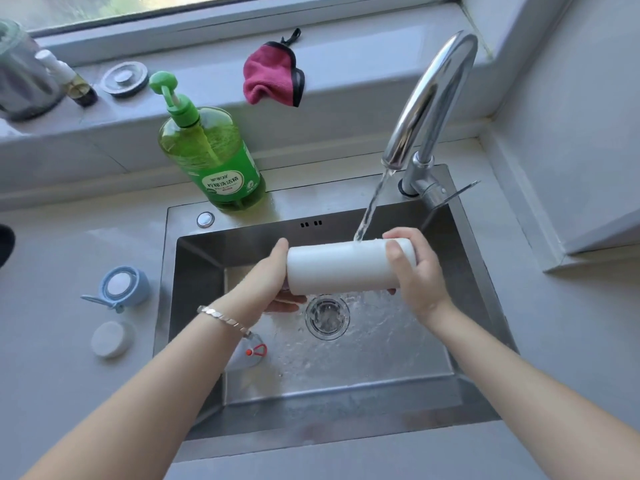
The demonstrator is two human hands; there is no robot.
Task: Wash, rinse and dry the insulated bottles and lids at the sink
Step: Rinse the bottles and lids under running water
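Head view: L hand (273, 271) cups the L end of the white bottle (339, 268), thumb on top, fingers curled beneath; R hand (414, 271) wraps the R end, thumb across the front, fingers behind. With 2 grips, 1 per end, the mid-body is left bare. Bottle is held horizontal above the sink (381, 375), clear of its floor and just over the drain (327, 317), so the water stream (370, 209) from the faucet (433, 95) lands on the upper wall near the R hand and run-off falls straight to the outlet. Prob. an outer-wall rinse; a turn about the long axis would bring the dry side up. Which end is the mouth: cannot tell, L palm hides it. Wet smooth wall is likely slippery, hence the end holds. 1 pale lid w/ red loop (251, 355) lies on the sink floor under the L forearm. On the counter to the L, apart from the water, sit a blue lid (123, 287) and a white cap (110, 339). Green detergent bottle (211, 157) stands at the back rim within reach; pink cloth (273, 77) lies on the sill, presumably kept dry for the wipe-down.
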